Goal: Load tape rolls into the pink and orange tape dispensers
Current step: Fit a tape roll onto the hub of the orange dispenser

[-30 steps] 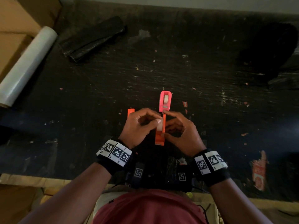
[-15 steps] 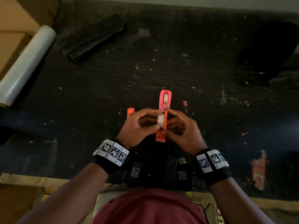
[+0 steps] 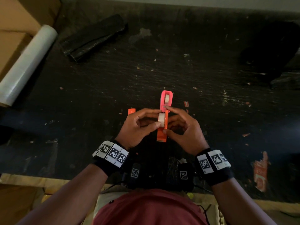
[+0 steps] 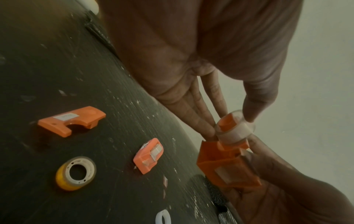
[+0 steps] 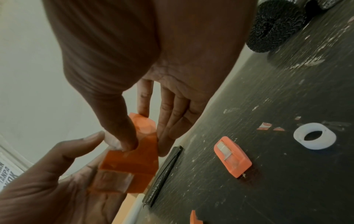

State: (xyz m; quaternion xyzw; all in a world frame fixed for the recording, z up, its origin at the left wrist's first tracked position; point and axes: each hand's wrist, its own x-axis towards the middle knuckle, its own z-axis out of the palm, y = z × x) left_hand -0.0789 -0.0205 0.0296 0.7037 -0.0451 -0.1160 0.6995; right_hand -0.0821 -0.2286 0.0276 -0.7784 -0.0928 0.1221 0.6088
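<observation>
My two hands hold an orange tape dispenser body [image 3: 161, 135] just above the dark table. My left hand [image 3: 158, 118] pinches a white tape roll [image 3: 161, 119] between thumb and fingers against the body's hub; the left wrist view shows the tape roll [image 4: 234, 129] sitting on the orange dispenser [image 4: 228, 166]. My right hand [image 3: 166, 119] grips the body by its edges, thumb near me. The pink dispenser [image 3: 166, 101] lies on the table just beyond, with a roll inside. The loose orange cover [image 4: 70, 121] lies to the left.
A yellow-edged tape roll [image 4: 75, 172] and a white ring [image 5: 314, 136] lie on the table near my hands. Farther off are a stretch-film roll [image 3: 27, 62] and boxes at left, a folded black bag [image 3: 92, 38] at the back, and a black heap [image 3: 267, 51] at right.
Both hands have carried the orange dispenser and the roll slightly away from me, toward the pink dispenser. The grips are unchanged.
</observation>
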